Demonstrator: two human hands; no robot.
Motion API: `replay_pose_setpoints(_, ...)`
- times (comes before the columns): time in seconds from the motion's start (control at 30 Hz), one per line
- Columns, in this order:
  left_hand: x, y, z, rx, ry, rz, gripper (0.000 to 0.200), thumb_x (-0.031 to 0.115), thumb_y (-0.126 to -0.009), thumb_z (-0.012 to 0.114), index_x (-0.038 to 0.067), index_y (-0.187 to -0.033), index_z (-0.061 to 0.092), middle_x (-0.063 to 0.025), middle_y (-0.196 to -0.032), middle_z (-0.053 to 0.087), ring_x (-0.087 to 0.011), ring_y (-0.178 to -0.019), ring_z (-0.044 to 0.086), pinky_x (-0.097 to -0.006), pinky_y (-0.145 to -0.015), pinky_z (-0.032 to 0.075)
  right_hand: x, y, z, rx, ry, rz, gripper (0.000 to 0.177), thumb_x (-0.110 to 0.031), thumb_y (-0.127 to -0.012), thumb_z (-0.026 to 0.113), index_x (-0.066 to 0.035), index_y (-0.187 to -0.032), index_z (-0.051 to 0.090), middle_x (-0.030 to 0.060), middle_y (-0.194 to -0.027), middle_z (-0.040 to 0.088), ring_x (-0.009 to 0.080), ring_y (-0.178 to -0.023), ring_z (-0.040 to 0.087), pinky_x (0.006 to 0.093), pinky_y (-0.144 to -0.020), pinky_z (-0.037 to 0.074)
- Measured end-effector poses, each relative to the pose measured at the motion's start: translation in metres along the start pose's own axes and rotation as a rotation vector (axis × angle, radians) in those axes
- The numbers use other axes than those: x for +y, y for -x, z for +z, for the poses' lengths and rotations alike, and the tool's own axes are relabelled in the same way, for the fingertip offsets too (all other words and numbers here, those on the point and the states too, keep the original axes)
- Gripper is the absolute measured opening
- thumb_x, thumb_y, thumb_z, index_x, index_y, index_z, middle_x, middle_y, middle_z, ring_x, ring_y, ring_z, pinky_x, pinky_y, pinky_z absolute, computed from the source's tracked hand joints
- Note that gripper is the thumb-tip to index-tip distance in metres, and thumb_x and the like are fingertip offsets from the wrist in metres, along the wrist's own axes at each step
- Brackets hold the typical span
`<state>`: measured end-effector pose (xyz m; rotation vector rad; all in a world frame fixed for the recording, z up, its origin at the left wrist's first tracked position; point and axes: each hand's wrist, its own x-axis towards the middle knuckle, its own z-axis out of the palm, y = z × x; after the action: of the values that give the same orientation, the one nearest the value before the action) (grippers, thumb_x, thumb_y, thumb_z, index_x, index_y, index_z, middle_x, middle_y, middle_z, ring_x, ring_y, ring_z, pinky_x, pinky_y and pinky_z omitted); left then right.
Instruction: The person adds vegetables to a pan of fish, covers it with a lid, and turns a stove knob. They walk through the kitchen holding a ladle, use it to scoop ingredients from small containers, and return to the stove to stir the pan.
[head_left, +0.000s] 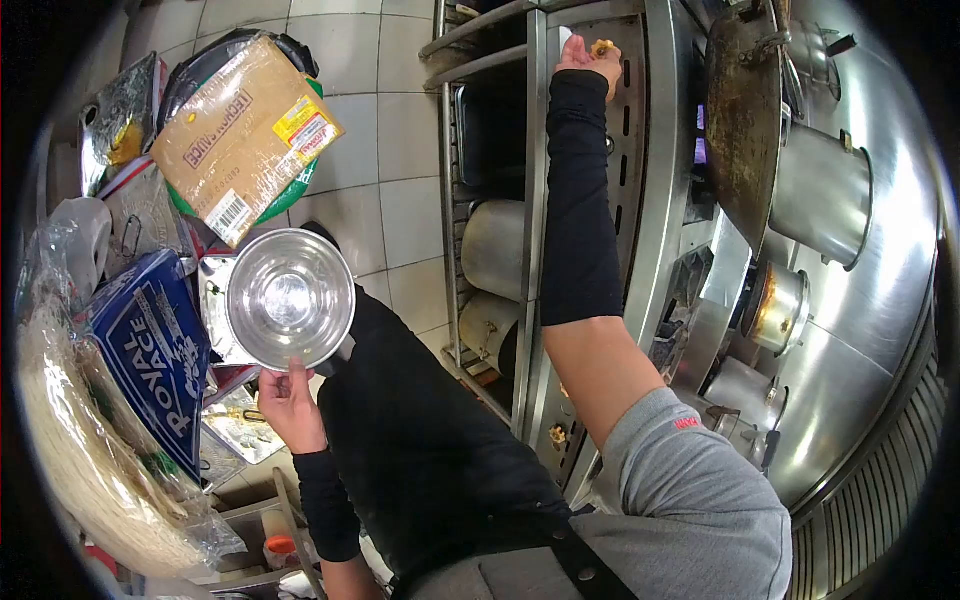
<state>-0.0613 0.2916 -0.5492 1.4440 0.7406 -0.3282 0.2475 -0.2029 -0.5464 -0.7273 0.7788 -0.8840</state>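
My left hand (pixel 291 408) pinches the near rim of a round metal bowl (pixel 290 300), thumb on the inner side. The bowl is tilted toward me and nothing shows inside it. Far forward on the right, my right hand (pixel 592 68) is at the front panel (pixel 628 125) of the stove, its fingers closed about a small tan, knob-like piece (pixel 602 48). Something small and white (pixel 565 36) shows beside the thumb. A similar stove knob (pixel 557 435) is farther down the panel.
A cardboard box (pixel 240 140), a blue Royal-marked package (pixel 150 350) and plastic-wrapped noodles (pixel 90 470) are on the left. Pots (pixel 495 250) stand on the rack under the stove edge. A large pan (pixel 745 130) and a tall pot (pixel 825 190) are on the right.
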Motion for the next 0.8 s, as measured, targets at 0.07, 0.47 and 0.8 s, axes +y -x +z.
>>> replay_pose_setpoints(0.07, -0.002, 0.001, -0.001, -0.001, 0.000, 0.008, 0.008, 0.007, -0.094, 0.062, 0.000, -0.092, 0.059, -0.0035, -0.086, 0.065, -0.0068, -0.072, 0.058, -0.0231, -0.070, 0.050, 0.000, 0.001, 0.000, 0.002, 0.019, -0.012, 0.062, -0.043, -0.091, 0.063, 0.006, -0.121, 0.040, 0.0201, -0.103, 0.051, 0.0251, -0.090, 0.058, 0.0331, -0.079, 0.058)
replay_pose_setpoints(0.47, -0.005, 0.001, -0.005, -0.005, -0.014, 0.015, 0.007, 0.007, -0.094, 0.062, 0.001, -0.091, 0.059, -0.0033, -0.085, 0.064, -0.0066, -0.071, 0.058, -0.0224, -0.068, 0.050, -0.014, 0.023, -0.011, -0.003, 0.059, 0.068, 0.091, -0.049, -0.088, 0.061, 0.020, -0.132, 0.023, 0.0327, -0.122, 0.044, 0.0389, -0.109, 0.055, 0.0449, -0.091, 0.055)
replay_pose_setpoints(0.8, 0.005, 0.008, -0.009, 0.031, 0.008, 0.013, 0.009, 0.006, -0.094, 0.061, 0.000, -0.087, 0.057, -0.0045, -0.083, 0.064, -0.0076, -0.070, 0.059, -0.0232, -0.068, 0.050, 0.017, 0.158, -0.067, 0.002, 0.303, 0.220, 0.060, -0.036, -0.097, 0.054, 0.014, -0.126, 0.039, 0.0297, -0.114, 0.056, 0.0372, -0.096, 0.063, 0.0473, -0.084, 0.056)
